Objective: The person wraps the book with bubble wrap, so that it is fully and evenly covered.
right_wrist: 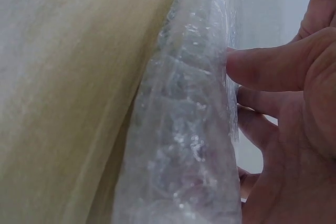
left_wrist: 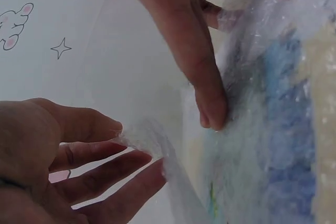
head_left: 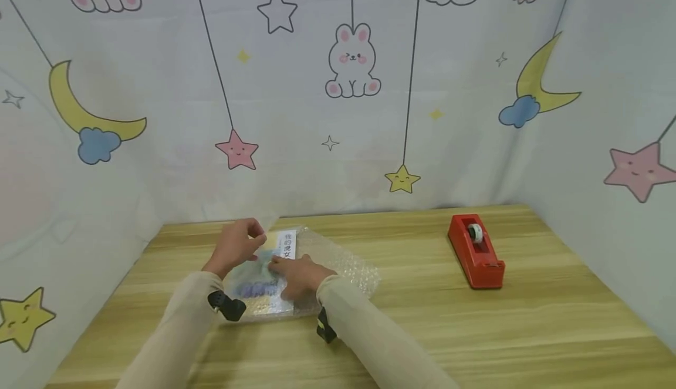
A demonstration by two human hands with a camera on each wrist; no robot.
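Bubble-wrapped book (head_left: 286, 243), red tape dispenser (head_left: 483, 266) well apart

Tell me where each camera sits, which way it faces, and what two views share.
Head: worn on the head, facing forward and down over the table towards the backdrop; both sleeves, the left hand and the right hand show.
Left wrist: worn there, facing the left hand pinching the bubble wrap; part of the right hand shows at the top.
Right wrist: worn there, facing the right hand at the bubble wrap's edge.
Shared: head and left wrist both show both hands and the wrapped book.
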